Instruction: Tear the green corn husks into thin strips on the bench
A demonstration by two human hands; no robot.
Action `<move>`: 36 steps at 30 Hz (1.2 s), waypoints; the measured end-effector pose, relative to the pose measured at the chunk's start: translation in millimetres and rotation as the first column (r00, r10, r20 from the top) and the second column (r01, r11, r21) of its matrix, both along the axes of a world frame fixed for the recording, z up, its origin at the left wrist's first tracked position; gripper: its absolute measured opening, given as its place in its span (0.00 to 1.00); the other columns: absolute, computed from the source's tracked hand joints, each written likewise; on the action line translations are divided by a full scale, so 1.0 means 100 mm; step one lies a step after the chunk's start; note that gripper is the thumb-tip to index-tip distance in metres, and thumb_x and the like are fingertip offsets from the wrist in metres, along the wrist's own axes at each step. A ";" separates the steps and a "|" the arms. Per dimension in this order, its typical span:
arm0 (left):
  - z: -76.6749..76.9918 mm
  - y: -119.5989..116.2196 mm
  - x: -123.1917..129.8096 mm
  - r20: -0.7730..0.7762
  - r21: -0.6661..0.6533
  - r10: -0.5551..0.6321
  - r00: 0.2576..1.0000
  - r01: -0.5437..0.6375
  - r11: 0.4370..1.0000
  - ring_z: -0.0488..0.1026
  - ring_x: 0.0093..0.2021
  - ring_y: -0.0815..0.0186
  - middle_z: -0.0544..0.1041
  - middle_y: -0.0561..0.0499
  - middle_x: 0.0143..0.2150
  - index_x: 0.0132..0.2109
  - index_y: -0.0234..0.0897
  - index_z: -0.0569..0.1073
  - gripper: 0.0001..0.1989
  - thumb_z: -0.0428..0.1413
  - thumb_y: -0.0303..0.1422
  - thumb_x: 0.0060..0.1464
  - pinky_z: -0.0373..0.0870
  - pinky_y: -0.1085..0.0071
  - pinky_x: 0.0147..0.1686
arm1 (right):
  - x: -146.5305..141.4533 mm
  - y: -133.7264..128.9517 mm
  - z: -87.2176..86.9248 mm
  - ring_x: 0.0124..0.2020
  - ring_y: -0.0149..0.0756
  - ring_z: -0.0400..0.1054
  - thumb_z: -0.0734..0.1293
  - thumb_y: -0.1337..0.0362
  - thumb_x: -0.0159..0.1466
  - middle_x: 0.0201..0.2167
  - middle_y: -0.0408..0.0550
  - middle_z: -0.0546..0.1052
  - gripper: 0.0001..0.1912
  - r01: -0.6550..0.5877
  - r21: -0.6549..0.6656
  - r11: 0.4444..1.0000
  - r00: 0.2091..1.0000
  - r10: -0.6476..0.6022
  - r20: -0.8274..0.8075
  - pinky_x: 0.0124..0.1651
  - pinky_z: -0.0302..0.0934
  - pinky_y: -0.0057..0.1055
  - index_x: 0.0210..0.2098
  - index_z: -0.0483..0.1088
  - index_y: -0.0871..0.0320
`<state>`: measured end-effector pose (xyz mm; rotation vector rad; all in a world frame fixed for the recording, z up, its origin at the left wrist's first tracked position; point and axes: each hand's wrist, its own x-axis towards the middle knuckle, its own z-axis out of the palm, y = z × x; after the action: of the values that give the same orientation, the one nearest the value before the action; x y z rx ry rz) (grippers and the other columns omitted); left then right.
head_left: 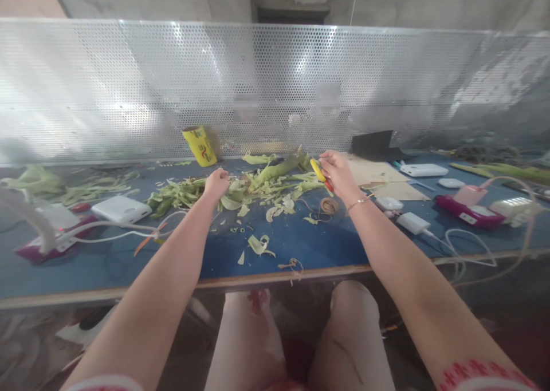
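My left hand [216, 184] is closed at the front of a heap of green leaves and stalks [180, 190]; what its fingers hold, if anything, is hidden. My right hand [337, 172] is closed around a small yellow-and-red tool [318, 170], whose working end I cannot make out. Between the hands lies a thick green stem [277, 170] among torn leaf strips and peelings. A small coil of brown twine [329, 206] rests just below my right hand. Loose peelings [259, 245] and a bit of twine [293, 265] are scattered nearer the table's front edge.
A yellow cardboard tube [200, 146] leans before the perforated metal screen [163, 87]. White chargers [121, 209], cables and purple power strips [469, 212] lie at both sides. Brown card sheets [378, 172] and a black item [373, 145] are at back right.
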<state>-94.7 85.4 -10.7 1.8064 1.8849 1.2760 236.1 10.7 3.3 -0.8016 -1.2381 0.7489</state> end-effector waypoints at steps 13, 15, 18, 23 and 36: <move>0.04 -0.40 0.45 -0.544 -0.061 -0.358 0.759 0.389 0.919 0.56 0.61 0.54 0.62 0.40 0.60 0.59 0.32 0.60 0.34 0.49 0.47 0.49 0.50 0.59 0.60 | 0.00 -0.01 0.00 0.15 0.18 0.47 0.68 0.59 0.53 0.20 0.34 0.60 0.13 -0.002 -0.001 1.000 1.000 0.002 0.001 0.17 0.43 0.20 0.32 0.61 0.56; -0.03 -0.46 0.56 -0.586 -0.219 -0.534 0.610 0.515 0.829 0.47 0.65 0.54 0.53 0.44 0.66 0.64 0.39 0.52 0.37 0.44 0.52 0.51 0.45 0.55 0.61 | 0.00 0.00 -0.01 0.15 0.18 0.47 0.68 0.58 0.53 0.20 0.35 0.60 0.13 0.002 -0.006 1.000 1.000 -0.002 0.012 0.17 0.44 0.20 0.32 0.61 0.55; -0.11 -0.51 0.64 -0.598 -0.430 -0.656 0.460 0.507 0.747 0.44 0.66 0.51 0.47 0.49 0.68 0.63 0.48 0.53 0.34 0.39 0.55 0.52 0.40 0.49 0.60 | 0.01 0.02 -0.03 0.15 0.18 0.47 0.68 0.57 0.53 0.19 0.34 0.60 0.14 -0.004 -0.004 1.000 1.000 0.004 0.007 0.17 0.43 0.20 0.32 0.61 0.55; -0.08 -0.47 0.60 -0.602 -0.433 -0.676 0.425 0.537 0.724 0.57 0.60 0.56 0.60 0.47 0.63 0.58 0.43 0.64 0.27 0.42 0.48 0.55 0.54 0.59 0.57 | 0.00 0.01 -0.03 0.14 0.19 0.46 0.69 0.58 0.53 0.17 0.32 0.57 0.14 -0.017 0.003 1.000 1.000 0.017 -0.008 0.17 0.44 0.20 0.32 0.61 0.55; 0.04 -0.33 0.38 -0.451 -0.060 -0.324 0.832 0.334 0.941 0.73 0.37 0.60 0.78 0.48 0.36 0.40 0.40 0.76 0.14 0.49 0.32 0.49 0.66 0.68 0.40 | 0.02 0.02 -0.02 0.15 0.19 0.46 0.67 0.57 0.54 0.18 0.33 0.57 0.13 0.006 0.004 1.000 0.999 -0.007 0.035 0.17 0.42 0.21 0.32 0.60 0.55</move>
<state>-56.9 52.5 -6.3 2.4798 1.6429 0.8001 237.7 12.5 1.3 -0.8179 -1.2672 0.7295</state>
